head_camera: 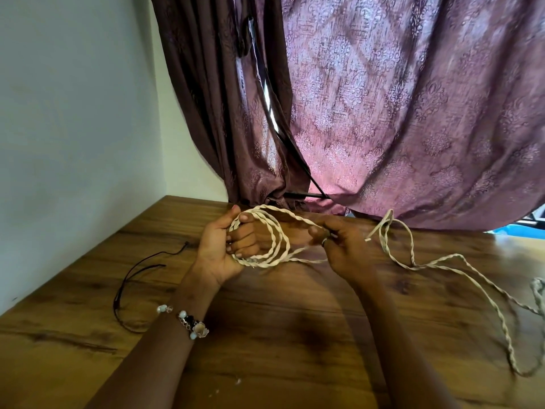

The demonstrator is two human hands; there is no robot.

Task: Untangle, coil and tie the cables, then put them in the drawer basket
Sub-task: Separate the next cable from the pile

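Note:
A cream twisted cable (460, 262) trails in loose curves over the wooden table (280, 329) to the right edge of view. My left hand (227, 246) grips a coil of several loops of this cable, its fingers curled through the loops. My right hand (339, 246) pinches the cable strand just right of the coil, above the table. The cable's free end (368, 239) lies right of my right hand. A thin black cord (129, 287) lies loose on the table to the left of my left forearm.
A purple patterned curtain (413, 113) hangs behind the table and drapes onto its back edge. A white wall (73, 113) closes the left side. A dark rod (306, 196) lies at the curtain's foot.

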